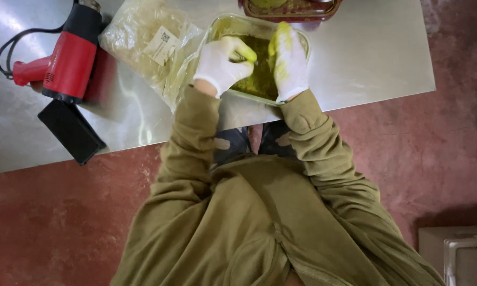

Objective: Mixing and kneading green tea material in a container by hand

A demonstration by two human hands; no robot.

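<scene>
From the head camera, looking straight down, a clear rectangular tray sits at the top centre of the frame on a steel table, filled with a green-yellow paste. The left hand, in a white glove, curls loosely over the paste with stained fingertips; whether it grips anything I cannot tell. The right hand, gloved and smeared yellow, lies flatter with fingers extended into the tray. In the upper left lies a red heat gun, a black flat case below it, and a clear plastic bag just beside the tray.
</scene>
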